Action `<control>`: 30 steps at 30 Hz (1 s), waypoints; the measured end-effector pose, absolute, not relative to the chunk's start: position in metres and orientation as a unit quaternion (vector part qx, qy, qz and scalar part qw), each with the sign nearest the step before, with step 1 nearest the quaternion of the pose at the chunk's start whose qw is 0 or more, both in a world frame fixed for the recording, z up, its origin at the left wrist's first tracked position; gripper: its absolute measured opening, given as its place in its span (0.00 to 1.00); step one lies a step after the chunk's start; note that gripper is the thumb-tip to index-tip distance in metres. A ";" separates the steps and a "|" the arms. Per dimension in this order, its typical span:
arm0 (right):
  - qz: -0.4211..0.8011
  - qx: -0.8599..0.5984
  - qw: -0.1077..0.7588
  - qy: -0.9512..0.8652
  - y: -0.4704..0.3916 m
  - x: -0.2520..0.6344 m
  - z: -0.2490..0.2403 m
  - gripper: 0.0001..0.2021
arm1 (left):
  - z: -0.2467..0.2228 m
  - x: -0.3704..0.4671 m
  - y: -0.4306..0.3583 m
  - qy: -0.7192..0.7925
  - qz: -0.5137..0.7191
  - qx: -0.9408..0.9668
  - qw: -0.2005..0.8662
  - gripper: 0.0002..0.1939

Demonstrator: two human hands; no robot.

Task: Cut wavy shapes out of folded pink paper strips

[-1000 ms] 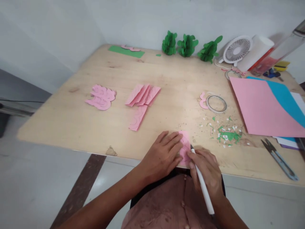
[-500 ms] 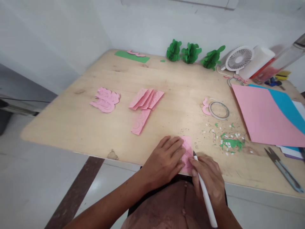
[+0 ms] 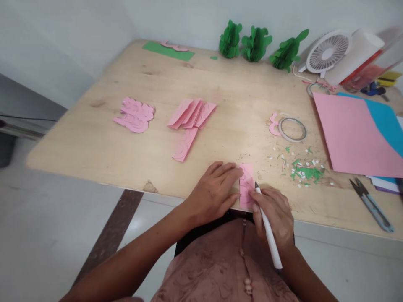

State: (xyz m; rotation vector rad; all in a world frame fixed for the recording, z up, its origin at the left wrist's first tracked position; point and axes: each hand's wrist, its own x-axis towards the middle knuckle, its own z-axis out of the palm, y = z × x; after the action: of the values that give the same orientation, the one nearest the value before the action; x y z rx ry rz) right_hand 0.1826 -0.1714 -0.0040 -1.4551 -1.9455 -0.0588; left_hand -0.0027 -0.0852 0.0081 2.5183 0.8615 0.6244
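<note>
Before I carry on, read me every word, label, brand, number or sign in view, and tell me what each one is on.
No readable text anywhere in view.
White pen in the right hand: no lettering can be made out.
Pink paper strip under the left hand: drawn lines, no legible words or numbers.
White fan: any small markings would be too blurred to read.

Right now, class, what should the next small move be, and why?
Probably bring the white pen slightly left, over the pink strip: the right hand holds the pen with its dark tip near the strip's right edge, the strip is drawn on, and the left hand touches its left edge.
</note>
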 end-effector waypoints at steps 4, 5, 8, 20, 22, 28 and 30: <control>-0.019 -0.564 0.344 -0.751 -0.172 0.183 -0.004 0.12 | 0.010 -0.001 -0.085 0.312 0.224 0.901 0.201 0.21; -0.020 -0.565 0.342 -0.750 -0.171 0.183 -0.003 0.12 | 0.011 -0.001 -0.085 0.312 0.224 0.902 0.198 0.20; -0.023 -0.567 0.342 -0.749 -0.171 0.182 -0.002 0.12 | 0.010 0.000 -0.086 0.312 0.224 0.903 0.192 0.19; -0.020 -0.566 0.338 -0.752 -0.172 0.183 -0.004 0.12 | 0.002 0.000 -0.091 0.319 0.217 0.907 0.167 0.13; -0.024 -0.563 0.341 -0.752 -0.172 0.182 -0.002 0.12 | 0.003 0.000 -0.091 0.317 0.222 0.907 0.163 0.13; -0.022 -0.574 0.336 -0.746 -0.171 0.180 0.001 0.11 | 0.005 0.000 -0.090 0.311 0.223 0.910 0.160 0.16; -0.025 -0.575 0.336 -0.746 -0.171 0.179 0.000 0.11 | 0.005 0.000 -0.091 0.311 0.218 0.911 0.160 0.16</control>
State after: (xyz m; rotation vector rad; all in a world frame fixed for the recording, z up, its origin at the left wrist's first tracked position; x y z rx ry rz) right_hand 0.1794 -0.1711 -0.0004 -1.4986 -1.9451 -0.0641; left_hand -0.0002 -0.0906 0.0055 2.6027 0.8885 0.6214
